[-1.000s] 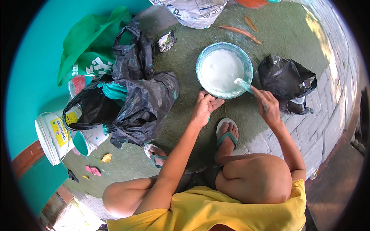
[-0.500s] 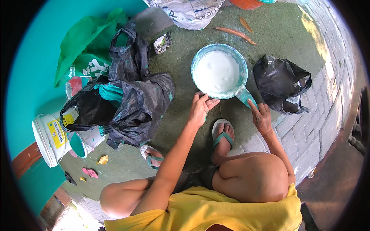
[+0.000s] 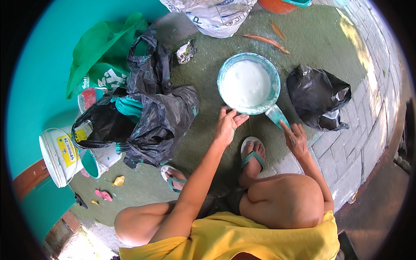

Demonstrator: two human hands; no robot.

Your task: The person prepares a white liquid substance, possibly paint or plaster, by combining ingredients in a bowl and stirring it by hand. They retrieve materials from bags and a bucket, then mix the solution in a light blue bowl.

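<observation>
A round, teal-stained basin point(image 3: 274, 89) with white liquid paint point(image 3: 246, 82) in it is in front of me. My left hand point(image 3: 227, 125) holds its near rim, fingers bent against the edge. In my right hand point(image 3: 296, 138) is a flat, teal-smeared blade point(image 3: 276, 116), wider at the rim end. That end is blurred and lies right by the basin's near right rim; I cannot tell whether they touch. My right fingers press along the blade's lower end.
Black plastic bags point(image 3: 162, 117) lie on the left by a white bucket point(image 3: 56, 158) and a green bag point(image 3: 97, 52). Another black bag point(image 3: 318, 95) is right of the basin. A white sack point(image 3: 216, 15) and an orange tub point(image 3: 281, 5) stand at the far side.
The blade and my right hand have drawn slightly toward me, away from the basin's rim. My left hand keeps its hold. The whole view has shifted a little.
</observation>
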